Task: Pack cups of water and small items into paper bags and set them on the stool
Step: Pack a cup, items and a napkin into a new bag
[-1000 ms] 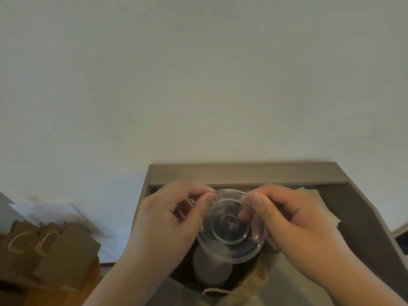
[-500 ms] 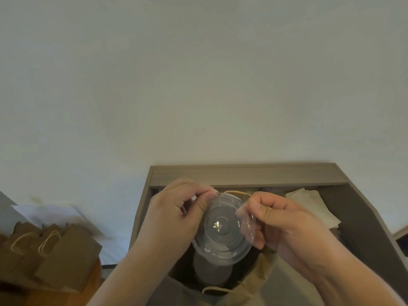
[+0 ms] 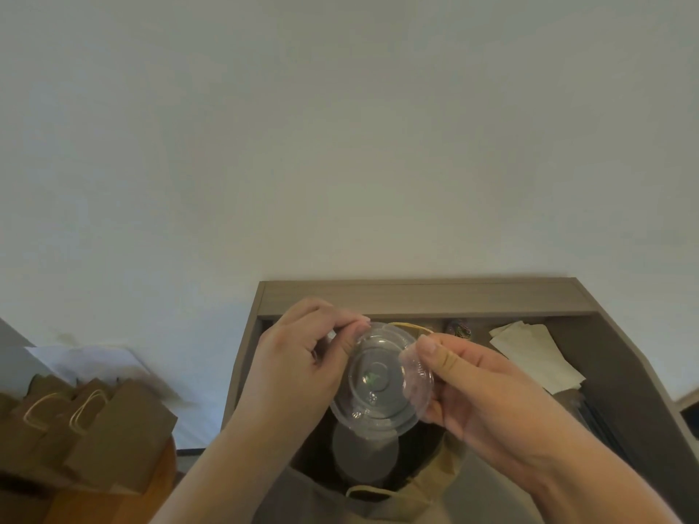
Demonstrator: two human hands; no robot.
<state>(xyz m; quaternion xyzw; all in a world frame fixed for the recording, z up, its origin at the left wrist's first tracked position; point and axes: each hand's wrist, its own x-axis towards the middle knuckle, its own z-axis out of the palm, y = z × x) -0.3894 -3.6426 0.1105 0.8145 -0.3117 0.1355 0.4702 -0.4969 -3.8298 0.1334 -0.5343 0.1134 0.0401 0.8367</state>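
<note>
Both hands pinch the clear lid (image 3: 378,380) at mid-frame, left hand (image 3: 302,366) on its upper-left rim, right hand (image 3: 488,383) on its right edge, above the cup (image 3: 365,457) in the open paper bag (image 3: 427,482) below; it should probably be centred level, then pressed down all round.
</note>
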